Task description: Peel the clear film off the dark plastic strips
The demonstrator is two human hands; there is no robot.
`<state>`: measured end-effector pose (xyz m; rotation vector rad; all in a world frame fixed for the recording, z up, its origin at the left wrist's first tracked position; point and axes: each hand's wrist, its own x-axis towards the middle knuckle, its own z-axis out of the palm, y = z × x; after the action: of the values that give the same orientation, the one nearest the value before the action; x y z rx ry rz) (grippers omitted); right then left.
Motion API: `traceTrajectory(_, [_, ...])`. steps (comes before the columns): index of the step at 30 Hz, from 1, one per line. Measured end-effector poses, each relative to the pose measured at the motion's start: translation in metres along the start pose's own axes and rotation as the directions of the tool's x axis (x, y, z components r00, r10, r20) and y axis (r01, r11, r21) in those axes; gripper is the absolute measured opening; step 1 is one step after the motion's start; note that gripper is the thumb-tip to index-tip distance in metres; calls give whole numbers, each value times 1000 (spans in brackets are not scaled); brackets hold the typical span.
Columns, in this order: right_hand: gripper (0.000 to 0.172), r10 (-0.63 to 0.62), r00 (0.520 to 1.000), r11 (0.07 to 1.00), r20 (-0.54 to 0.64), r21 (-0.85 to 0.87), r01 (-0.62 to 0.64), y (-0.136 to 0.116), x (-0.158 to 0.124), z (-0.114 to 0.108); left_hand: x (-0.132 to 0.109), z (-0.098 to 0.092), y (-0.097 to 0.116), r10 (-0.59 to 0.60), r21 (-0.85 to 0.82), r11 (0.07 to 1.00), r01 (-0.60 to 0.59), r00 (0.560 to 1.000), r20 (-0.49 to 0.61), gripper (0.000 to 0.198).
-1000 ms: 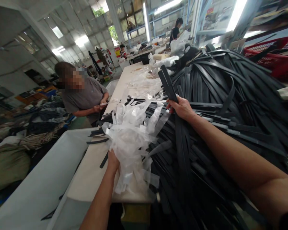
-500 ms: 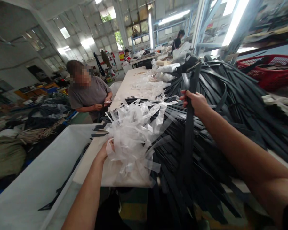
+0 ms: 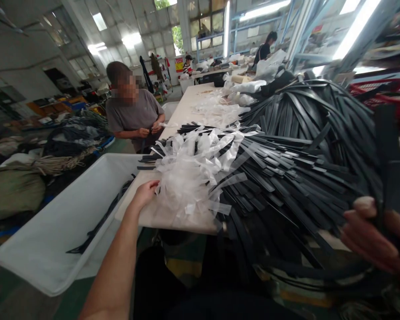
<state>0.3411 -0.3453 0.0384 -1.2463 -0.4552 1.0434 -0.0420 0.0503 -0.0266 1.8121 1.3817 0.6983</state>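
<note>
The right hand (image 3: 375, 235) is a close blur, cut off by the right edge. Only its fingers show, closed round a black strap (image 3: 391, 178) whose lower end is hidden behind them. Left of that grip, the heap of black straps (image 3: 286, 178) drops below the table edge into darkness. The left hand (image 3: 146, 193) hides its palm against the clear plastic strips (image 3: 190, 178). What the co-worker's hands (image 3: 148, 131) hold is too small to tell.

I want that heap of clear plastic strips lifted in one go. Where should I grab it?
Probably at the bunched near end of the clear plastic strips, beside the left hand, coming from the table's near edge; the far ends splay loose over the black straps.
</note>
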Motion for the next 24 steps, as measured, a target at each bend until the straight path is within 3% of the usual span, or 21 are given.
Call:
traceTrajectory(3, [21, 25, 1000, 1000, 6, -5, -25, 38, -21, 13, -8, -4, -11, -67, -6, 998, 67, 993, -101, 42])
traceTrajectory(7, [29, 166, 979, 986, 117, -16, -165, 66, -34, 51, -41, -6, -13, -72, -16, 997, 71, 988, -134, 60])
traceTrajectory(11, [47, 269, 905, 963, 330, -86, -255, 82, -33, 93, -89, 7, -3, -1, 130, 991, 34, 970, -244, 47])
traceTrajectory(14, [43, 282, 836, 959, 470, -116, -259, 90, -28, 119, -118, 25, 5, 65, 358, 934, 0, 983, -170, 41])
traceTrajectory(16, [39, 267, 801, 962, 536, -101, -253, 95, -23, 132, -127, 37, 9, 87, 457, 889, -23, 989, -119, 40])
traceTrajectory(19, [36, 246, 758, 965, 605, -77, -252, 101, -15, 149, -127, 48, 9, 118, 506, 862, -38, 985, -128, 27])
traceTrajectory(21, [37, 236, 744, 967, 625, -80, -241, 104, -10, 157, -123, 49, 7, 136, 435, 899, -58, 980, -149, 18])
traceTrajectory(24, [37, 216, 746, 975, 630, -98, -200, 107, -4, 165, -119, 45, 3, 20, -40, 999, -26, 987, -159, 21])
